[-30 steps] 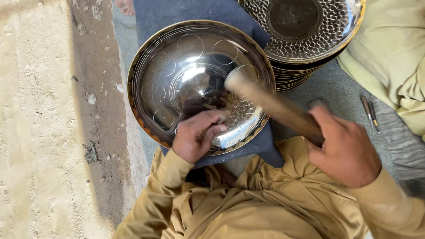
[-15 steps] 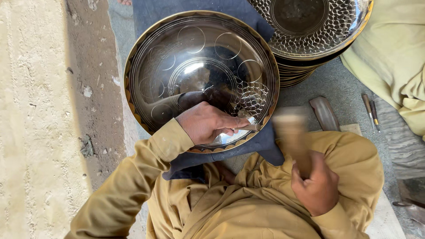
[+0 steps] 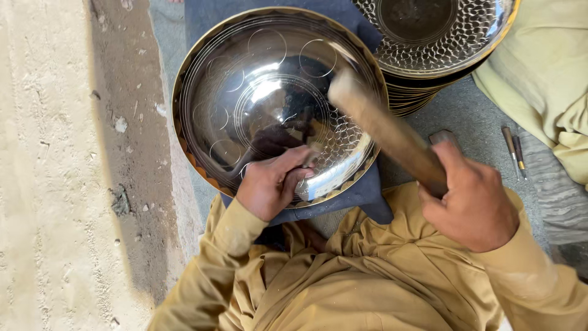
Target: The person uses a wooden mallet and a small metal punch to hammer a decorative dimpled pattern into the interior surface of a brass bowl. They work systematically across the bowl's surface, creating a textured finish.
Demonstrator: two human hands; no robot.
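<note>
— Where is the bowl?

— The shiny metal bowl (image 3: 269, 92) lies on a dark blue cloth (image 3: 361, 193) just past my knees, part of its inside patterned with small scales.

— And your hands?

— My left hand (image 3: 269, 184) rests on the near rim, its grip pinching a small tool (image 3: 311, 152) against the metal. My right hand (image 3: 474, 205) has its grip wrapped tight round a wooden mallet (image 3: 386, 132), blurred above the bowl.

— Anything nearby?

— A stack of patterned bowls (image 3: 441, 37) beyond, touching it.
</note>
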